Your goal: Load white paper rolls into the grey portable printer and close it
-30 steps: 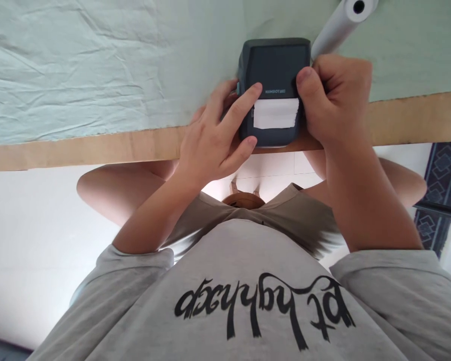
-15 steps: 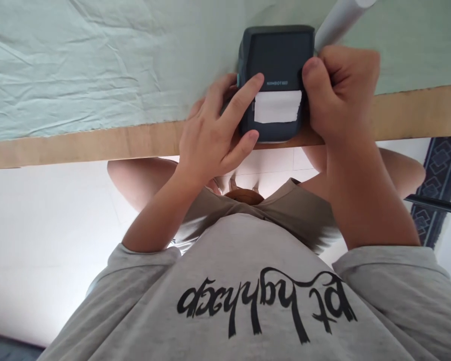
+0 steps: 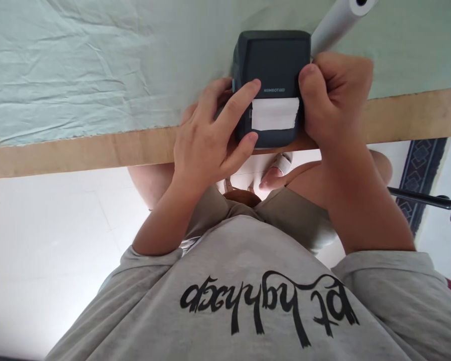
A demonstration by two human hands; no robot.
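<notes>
A dark label printer (image 3: 276, 60) sits at the near edge of the table, with a white paper strip (image 3: 275, 114) lying out of its front slot. My left hand (image 3: 206, 130) is around its left side, index finger on the lid and thumb at the front edge. The other left fingers bend down behind that side, partly hidden. Against the printer's right side my right hand (image 3: 338, 95) is closed like a fist, its thumb on the lid's edge. Its curled fingertips are hidden. Just behind that hand lies a white paper roll (image 3: 334, 25).
Wrinkled pale green cloth (image 3: 97, 65) covers the table up to a bare wooden edge (image 3: 78, 150). Below are my legs, a foot and a round wooden stool (image 3: 242, 197). A black rod (image 3: 421, 195) and a patterned dark strip (image 3: 423, 170) are at the right.
The view has shifted slightly, so the printer and hands appear a little lower and further left. Both hands keep nearly the same hold. My foot now shows below the table, and one knee has moved inward.
</notes>
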